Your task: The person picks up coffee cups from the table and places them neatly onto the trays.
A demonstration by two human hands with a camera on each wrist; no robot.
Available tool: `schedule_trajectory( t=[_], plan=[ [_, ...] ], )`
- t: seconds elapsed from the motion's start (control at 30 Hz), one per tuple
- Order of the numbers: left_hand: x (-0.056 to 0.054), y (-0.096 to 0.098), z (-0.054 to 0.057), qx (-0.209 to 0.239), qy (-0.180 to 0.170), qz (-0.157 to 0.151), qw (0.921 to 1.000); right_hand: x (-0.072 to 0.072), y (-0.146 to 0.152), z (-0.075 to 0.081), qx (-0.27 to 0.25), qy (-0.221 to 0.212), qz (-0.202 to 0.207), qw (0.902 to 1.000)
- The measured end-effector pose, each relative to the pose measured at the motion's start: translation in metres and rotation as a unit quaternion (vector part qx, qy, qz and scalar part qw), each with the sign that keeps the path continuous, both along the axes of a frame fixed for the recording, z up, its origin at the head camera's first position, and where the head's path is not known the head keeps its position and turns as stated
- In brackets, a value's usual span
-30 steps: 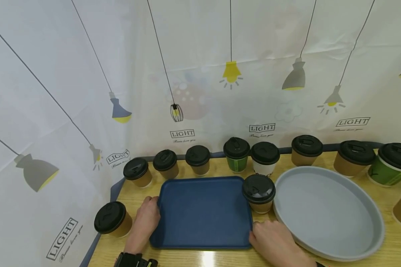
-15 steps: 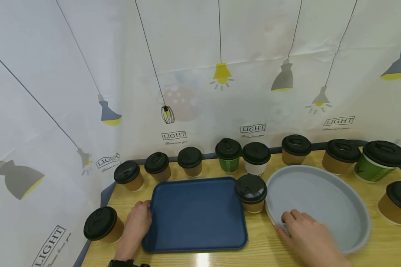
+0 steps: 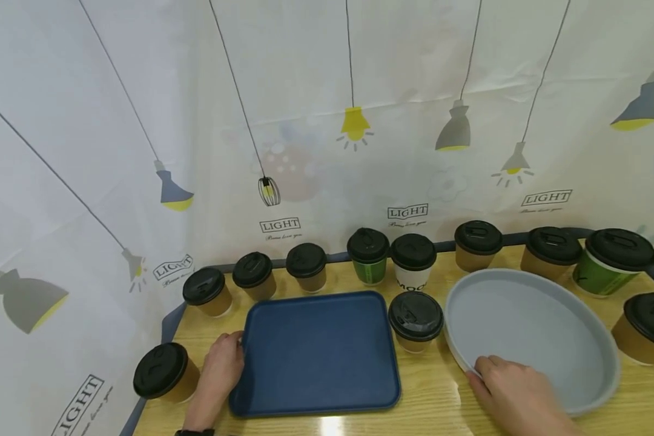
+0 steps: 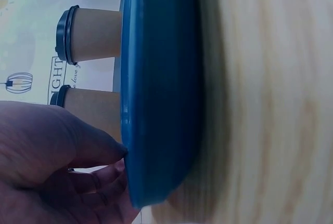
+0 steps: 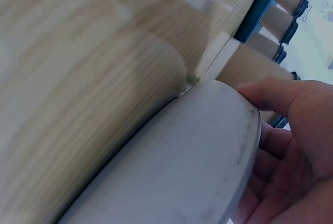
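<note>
A dark blue rectangular tray [image 3: 318, 357] lies on the wooden table. My left hand [image 3: 220, 369] pinches its left rim, thumb on the near side of the edge in the left wrist view. To the right lies a round grey tray [image 3: 528, 327]. My right hand [image 3: 515, 387] grips its front-left rim, the thumb outside and the fingers over the inner side in the head view. A brown paper coffee cup [image 3: 416, 345] with a black lid stands between the two trays. Both trays carry nothing.
Several lidded paper cups line the back, among them a green cup [image 3: 368, 266], a white cup [image 3: 412, 266] and a large green cup [image 3: 605, 275]. One brown cup [image 3: 182, 381] stands left of my left hand, another [image 3: 637, 339] at the far right. A printed cloth [image 3: 327, 72] hangs behind.
My right hand has left the blue tray's right edge and taken hold of the round tray's rim. The round tray and the cup between have shifted slightly right. My left hand stays.
</note>
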State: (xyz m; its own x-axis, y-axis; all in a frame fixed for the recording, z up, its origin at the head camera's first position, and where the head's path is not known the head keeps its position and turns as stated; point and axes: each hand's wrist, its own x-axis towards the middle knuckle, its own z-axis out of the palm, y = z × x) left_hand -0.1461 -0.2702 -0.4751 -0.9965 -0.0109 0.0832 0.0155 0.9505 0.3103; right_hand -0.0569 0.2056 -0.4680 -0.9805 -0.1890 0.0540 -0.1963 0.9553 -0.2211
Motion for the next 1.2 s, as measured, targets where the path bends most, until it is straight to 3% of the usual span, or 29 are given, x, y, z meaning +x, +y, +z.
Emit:
schedule_trajectory(
  t=[0.4,0.5,0.6,0.7,0.93,1.2],
  plan=[
    [0.002,-0.002,0.0,0.003,0.007,-0.004,1.0,-0.001,0.031,-0.001,0.002,-0.023,-0.018,0.9996],
    [0.004,-0.001,-0.001,0.008,0.015,-0.009,0.9998,0.0,0.029,0.002,0.014,-0.001,-0.025,0.9996],
    [0.004,-0.001,-0.002,0.012,0.026,-0.016,0.9995,0.004,0.013,0.006,0.021,0.034,-0.035,0.9986],
    [0.003,-0.001,-0.003,0.012,0.038,-0.022,0.999,0.005,-0.015,0.009,0.013,0.041,-0.027,0.9987],
    [0.0,0.001,-0.006,0.004,0.052,-0.027,0.9982,-0.02,-0.074,0.004,-0.006,-0.013,0.066,0.9977],
    [0.0,0.011,-0.002,0.016,0.041,-0.034,0.9985,-0.029,-0.091,-0.004,-0.008,-0.009,0.08,0.9967]
  ],
)
